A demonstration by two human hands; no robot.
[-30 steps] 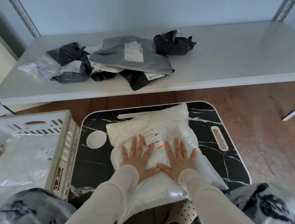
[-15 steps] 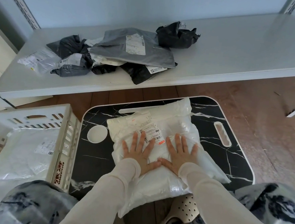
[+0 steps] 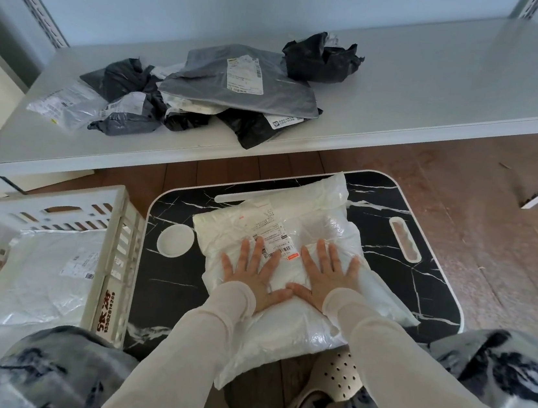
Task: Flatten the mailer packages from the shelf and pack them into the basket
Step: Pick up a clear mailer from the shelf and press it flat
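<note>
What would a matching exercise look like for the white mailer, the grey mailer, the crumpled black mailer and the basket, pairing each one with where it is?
Things:
1. white mailer
2. grey mailer
3. crumpled black mailer
4. basket

Places:
A. furthest right on the shelf
B. left of the black table
C. under the left hand and right hand
D. on top of the pile

Pairs: 1-C, 2-D, 3-A, 4-B.
</note>
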